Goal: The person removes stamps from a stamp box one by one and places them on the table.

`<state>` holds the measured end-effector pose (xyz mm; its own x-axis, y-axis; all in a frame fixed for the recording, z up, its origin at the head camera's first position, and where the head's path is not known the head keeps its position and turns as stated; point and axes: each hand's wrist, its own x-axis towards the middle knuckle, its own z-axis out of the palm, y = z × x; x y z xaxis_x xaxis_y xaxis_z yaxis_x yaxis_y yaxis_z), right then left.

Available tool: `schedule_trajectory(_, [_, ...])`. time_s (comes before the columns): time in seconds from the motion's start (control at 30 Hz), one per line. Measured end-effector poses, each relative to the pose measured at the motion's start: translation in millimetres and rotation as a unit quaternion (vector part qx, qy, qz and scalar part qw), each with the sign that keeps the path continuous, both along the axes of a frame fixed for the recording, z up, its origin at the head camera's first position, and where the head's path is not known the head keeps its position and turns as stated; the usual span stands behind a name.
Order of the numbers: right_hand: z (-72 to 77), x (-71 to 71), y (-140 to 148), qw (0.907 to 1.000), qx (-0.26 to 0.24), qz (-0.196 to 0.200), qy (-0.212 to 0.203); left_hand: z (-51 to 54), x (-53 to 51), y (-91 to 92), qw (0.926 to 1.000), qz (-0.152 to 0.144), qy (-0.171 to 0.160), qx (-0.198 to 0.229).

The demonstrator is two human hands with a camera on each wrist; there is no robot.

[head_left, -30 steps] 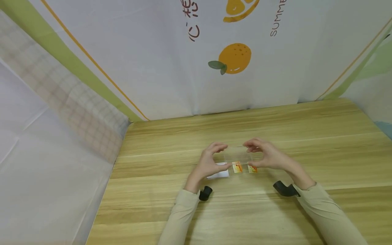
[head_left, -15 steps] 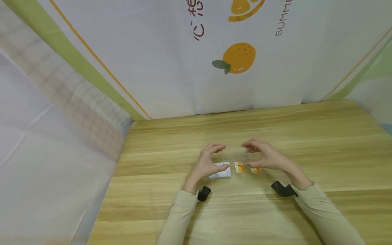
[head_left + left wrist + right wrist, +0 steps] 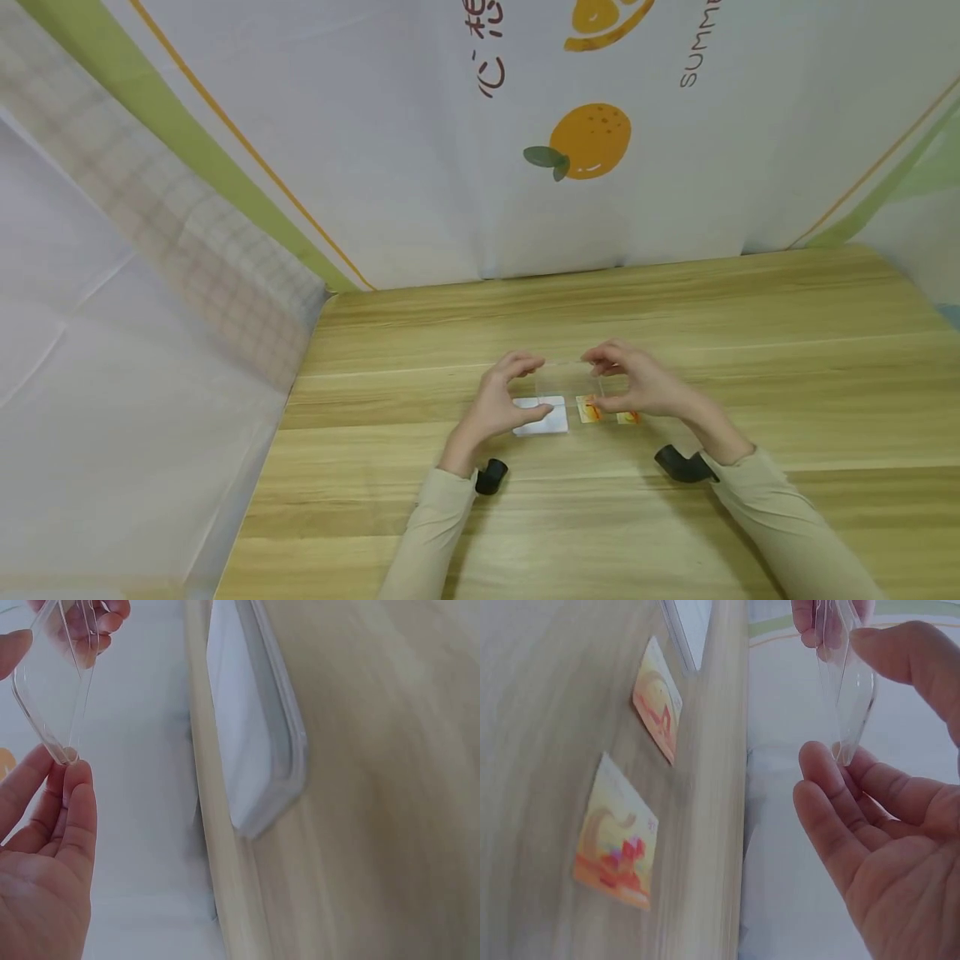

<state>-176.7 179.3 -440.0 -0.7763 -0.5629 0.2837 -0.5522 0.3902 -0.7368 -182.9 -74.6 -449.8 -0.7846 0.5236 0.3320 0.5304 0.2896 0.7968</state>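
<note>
Between both hands a thin clear plastic lid (image 3: 566, 382) is held above the table, tilted. My left hand (image 3: 493, 407) grips its left side with thumb and fingertips, as the left wrist view also shows. At the opposite side my right hand (image 3: 647, 385) pinches the lid by its edges. Below and nearer me lies a shallow flat case (image 3: 543, 423) with a white top and a clear rim, apart from the lid. Two small yellow-orange stamps lie to its right: one stamp (image 3: 658, 705) close to the case, the other stamp (image 3: 619, 840) farther right, partly behind my right hand in the head view.
The wood-grain table (image 3: 420, 350) extends on all sides. A white curtain (image 3: 420, 150) with orange prints hangs at its back edge, and more cloth (image 3: 135, 417) hangs at the left. Black curved wrist mounts (image 3: 491, 477) stick out at both cuffs.
Both hands have moved left together with the clear lid, which is now more nearly above the flat case. The head view has shifted slightly. Case and stamps stay put on the table.
</note>
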Motion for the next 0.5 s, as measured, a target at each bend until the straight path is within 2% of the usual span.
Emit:
schedule_trajectory(0.27, [-3.1,-0.5,-9,0.9998,0.007,0.005,-0.018,-2.9,2.2,-10.0,0.9997,0.01,0.001,-0.02])
schedule_trajectory(0.5, [-8.1,-2.6,-18,0.9993,0.013,0.006,-0.035,-5.5,4.9,-19.0,0.9997,0.011,-0.007,-0.02])
